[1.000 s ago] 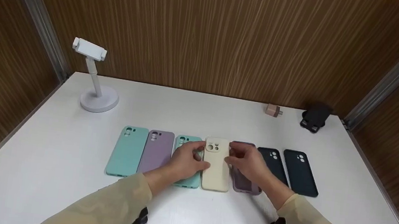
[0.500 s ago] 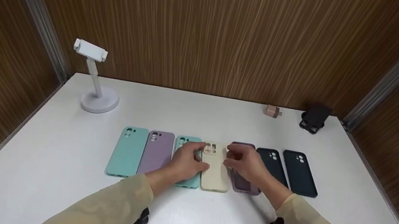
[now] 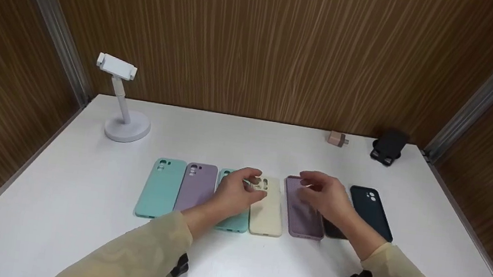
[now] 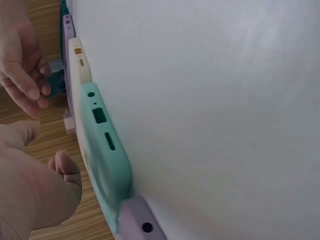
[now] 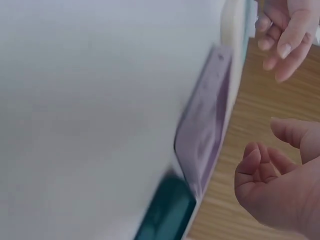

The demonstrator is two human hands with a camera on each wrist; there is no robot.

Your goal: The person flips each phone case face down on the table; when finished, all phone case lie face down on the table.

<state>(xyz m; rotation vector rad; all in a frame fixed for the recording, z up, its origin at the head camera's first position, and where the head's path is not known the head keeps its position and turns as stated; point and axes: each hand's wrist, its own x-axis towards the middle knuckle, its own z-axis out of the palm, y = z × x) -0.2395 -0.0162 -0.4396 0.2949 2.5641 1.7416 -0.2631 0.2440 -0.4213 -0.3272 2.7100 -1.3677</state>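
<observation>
In the head view a cream phone case (image 3: 266,216) lies back up in a row of cases. My left hand (image 3: 234,196) hovers over its upper left side and a mint phone case (image 3: 236,224), thumb and fingers apart, holding nothing. To the right, my right hand (image 3: 329,198) hangs above a purple phone case (image 3: 304,221) that lies with its hollow side up. Its fingers are loosely bent around nothing. Both wrist views show the fingers apart from the cases; the left wrist view shows the lower edge of the mint case, with its port holes, close by.
Another mint case (image 3: 160,189) and a purple case (image 3: 196,186) lie at the row's left. Two dark cases lie at its right, the outer dark case (image 3: 371,215) fully visible. Behind stand a white phone stand (image 3: 127,128), a pink plug (image 3: 336,139) and a black folding stand (image 3: 389,146).
The cream case has shifted slightly toward me. My right hand has left its edge and moved right over the purple case. My left fingers have lifted off it.
</observation>
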